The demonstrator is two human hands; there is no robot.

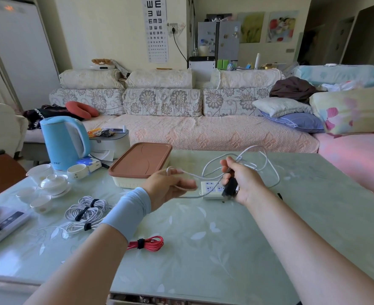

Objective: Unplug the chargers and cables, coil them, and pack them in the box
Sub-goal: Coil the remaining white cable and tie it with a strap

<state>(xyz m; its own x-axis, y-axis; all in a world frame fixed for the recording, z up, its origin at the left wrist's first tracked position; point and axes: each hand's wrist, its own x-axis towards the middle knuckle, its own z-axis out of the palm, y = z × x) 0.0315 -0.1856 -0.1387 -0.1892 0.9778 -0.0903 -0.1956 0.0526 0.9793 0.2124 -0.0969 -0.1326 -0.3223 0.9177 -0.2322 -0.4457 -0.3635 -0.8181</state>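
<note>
My right hand (244,181) grips a black charger (230,187) above the white power strip (210,190); its prongs look free of the sockets. A white cable (254,160) loops up from that hand and runs left over the fingers of my left hand (170,186), which holds the strand with loosely curled fingers. The box (137,167) with a brown lid stands shut just behind my left hand. Two coiled white cables (87,211) with black ties and a tied red cable (147,243) lie on the table at the left.
A blue kettle (64,143), white teacups (49,183) and a tissue pack crowd the table's left back corner. A flat device (3,225) lies at the left edge. The sofa (181,119) runs behind the glass table (225,249).
</note>
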